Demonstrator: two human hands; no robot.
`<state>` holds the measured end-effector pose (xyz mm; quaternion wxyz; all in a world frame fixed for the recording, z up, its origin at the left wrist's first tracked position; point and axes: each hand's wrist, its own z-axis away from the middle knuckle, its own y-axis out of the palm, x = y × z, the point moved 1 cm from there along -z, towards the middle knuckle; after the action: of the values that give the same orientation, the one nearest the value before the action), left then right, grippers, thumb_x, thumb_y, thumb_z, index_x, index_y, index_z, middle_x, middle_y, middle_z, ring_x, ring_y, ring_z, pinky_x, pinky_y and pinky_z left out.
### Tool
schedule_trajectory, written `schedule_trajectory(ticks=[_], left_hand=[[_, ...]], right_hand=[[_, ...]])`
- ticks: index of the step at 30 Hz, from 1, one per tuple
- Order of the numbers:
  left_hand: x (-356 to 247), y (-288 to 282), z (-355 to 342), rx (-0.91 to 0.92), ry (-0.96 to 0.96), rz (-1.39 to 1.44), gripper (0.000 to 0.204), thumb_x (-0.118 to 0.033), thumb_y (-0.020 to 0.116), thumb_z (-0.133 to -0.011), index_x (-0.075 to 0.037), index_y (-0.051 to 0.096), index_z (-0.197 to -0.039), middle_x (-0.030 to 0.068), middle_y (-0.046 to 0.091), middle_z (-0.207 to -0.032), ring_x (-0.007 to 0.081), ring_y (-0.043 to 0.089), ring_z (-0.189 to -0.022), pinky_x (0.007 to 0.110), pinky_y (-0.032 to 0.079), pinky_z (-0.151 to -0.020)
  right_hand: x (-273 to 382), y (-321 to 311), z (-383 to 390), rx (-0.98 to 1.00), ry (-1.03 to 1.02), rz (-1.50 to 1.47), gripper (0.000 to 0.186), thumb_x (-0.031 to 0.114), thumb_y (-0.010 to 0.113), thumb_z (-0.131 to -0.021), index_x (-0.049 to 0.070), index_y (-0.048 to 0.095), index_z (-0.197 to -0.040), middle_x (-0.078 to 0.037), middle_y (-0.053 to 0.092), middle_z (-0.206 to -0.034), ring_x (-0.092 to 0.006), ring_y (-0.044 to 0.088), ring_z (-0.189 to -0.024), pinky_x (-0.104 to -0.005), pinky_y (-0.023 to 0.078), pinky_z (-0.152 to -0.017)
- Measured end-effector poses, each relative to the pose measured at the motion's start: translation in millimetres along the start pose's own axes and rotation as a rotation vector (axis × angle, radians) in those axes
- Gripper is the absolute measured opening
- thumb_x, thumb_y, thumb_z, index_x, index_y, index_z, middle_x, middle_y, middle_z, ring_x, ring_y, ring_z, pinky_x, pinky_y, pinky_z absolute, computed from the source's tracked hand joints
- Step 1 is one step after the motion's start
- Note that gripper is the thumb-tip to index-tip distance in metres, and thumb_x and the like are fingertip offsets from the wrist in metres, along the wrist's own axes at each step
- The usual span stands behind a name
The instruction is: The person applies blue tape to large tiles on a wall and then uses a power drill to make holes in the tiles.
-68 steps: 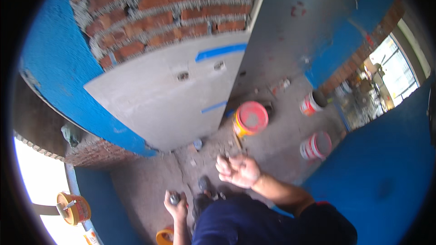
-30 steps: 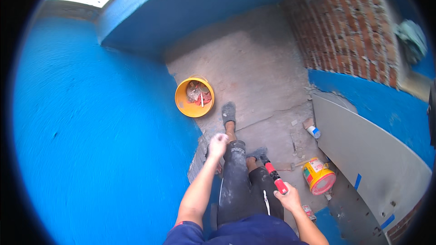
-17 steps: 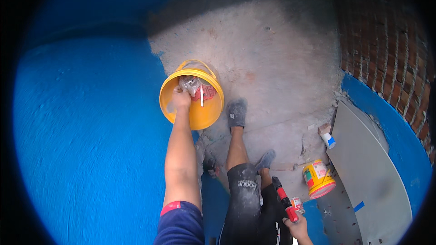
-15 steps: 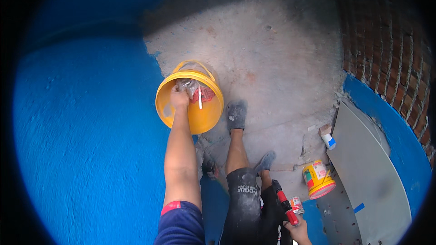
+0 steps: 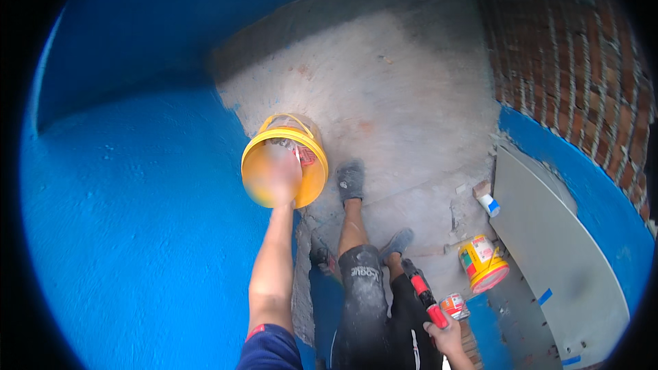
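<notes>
My left hand (image 5: 277, 175) reaches into a yellow bucket (image 5: 317, 181), smeared by motion, so its fingers and what it touches are unclear. Inside the bucket lie a clear plastic bag (image 5: 281, 144), red material (image 5: 306, 155) and a thin white item, partly hidden by the hand. At lower right my right hand (image 5: 445, 332) is closed on a long red-and-black tool (image 5: 421, 288), held beside my dark-clothed legs (image 5: 363, 301).
A blue wall (image 5: 137, 233) is left, brickwork (image 5: 562, 62) right. A grey board (image 5: 548, 247) leans beside a yellow tub (image 5: 480, 267), a small printed tub (image 5: 452, 307) and a white-blue cylinder (image 5: 489, 207). My shoes (image 5: 350, 178) rest on dusty floor (image 5: 397, 109).
My view has swung from the brick wall and board down to the bucket. My left hand has moved into the bucket and is now blurred. The tool stays in my right hand.
</notes>
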<state>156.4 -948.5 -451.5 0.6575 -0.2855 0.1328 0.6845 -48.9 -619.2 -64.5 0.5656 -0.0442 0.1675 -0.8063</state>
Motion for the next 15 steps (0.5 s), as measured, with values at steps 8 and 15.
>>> schedule_trajectory(ticks=[8, 15], left_hand=[[-83, 33, 216, 0.597, -0.085, 0.102, 0.016, -0.011, 0.058, -0.095, -0.002, 0.058, -0.108, 0.0053, 0.061, -0.082, 0.0126, 0.058, -0.066, 0.024, 0.049, -0.057], [-138, 86, 413, 1.107, -0.108, 0.198, 0.016, -0.020, 0.054, -0.099, -0.004, 0.055, -0.101, 0.0057, 0.061, -0.083, 0.0145, 0.062, -0.070, 0.026, 0.053, -0.059]], right_hand=[[-25, -50, 84, 0.149, -0.264, -0.590, 0.033, 0.011, 0.070, -0.074, -0.006, 0.060, -0.101, -0.006, 0.060, -0.066, -0.0141, 0.058, -0.058, -0.0274, 0.046, -0.054], [-91, -108, 162, 0.365, -0.582, -1.044, 0.048, 0.011, 0.063, -0.071, -0.012, 0.055, -0.113, -0.004, 0.051, -0.061, -0.0176, 0.051, -0.054, -0.0355, 0.046, -0.062]])
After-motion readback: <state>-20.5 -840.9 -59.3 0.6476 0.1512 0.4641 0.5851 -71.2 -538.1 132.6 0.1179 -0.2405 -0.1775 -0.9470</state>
